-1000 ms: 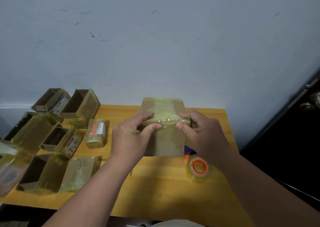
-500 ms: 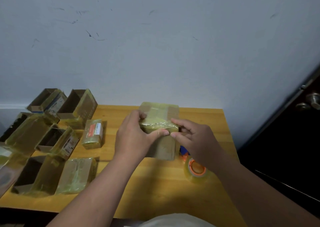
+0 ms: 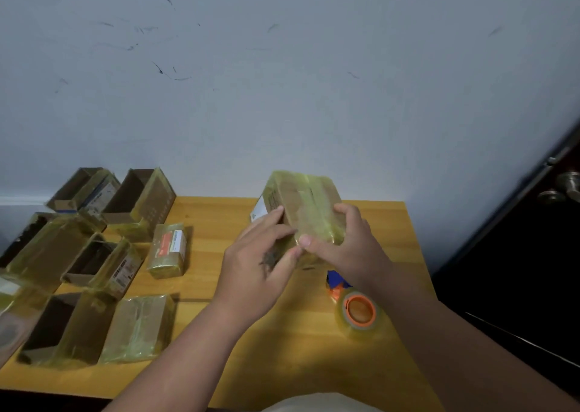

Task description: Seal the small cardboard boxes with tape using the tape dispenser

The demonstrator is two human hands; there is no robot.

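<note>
While both hands hold it above the tabletop (image 3: pixel 282 349) near the far edge, the taped cardboard box (image 3: pixel 306 206) sits tilted, one taped face turned up and a white label showing on its left side; the left hand (image 3: pixel 257 264) grasps the box's near-left part, its fingers curled against the left face and its thumb pressed to the front; the right hand (image 3: pixel 342 242) grasps the near-right corner, its fingers wrapped round the right side and its thumb lying across the taped face, the two thumbs almost touching. Just beside the right wrist, toward the right edge, lies the tape dispenser (image 3: pixel 357 311), a roll of clear tape on an orange core with a blue part showing behind it; neither hand touches it. Along the left edge stand several open boxes (image 3: pixel 138 198) wrapped in yellowish tape; between them and the held box lie a small sealed box (image 3: pixel 168 250) with an orange and white label and, nearer the front edge, a flat taped box (image 3: pixel 138 327).
</note>
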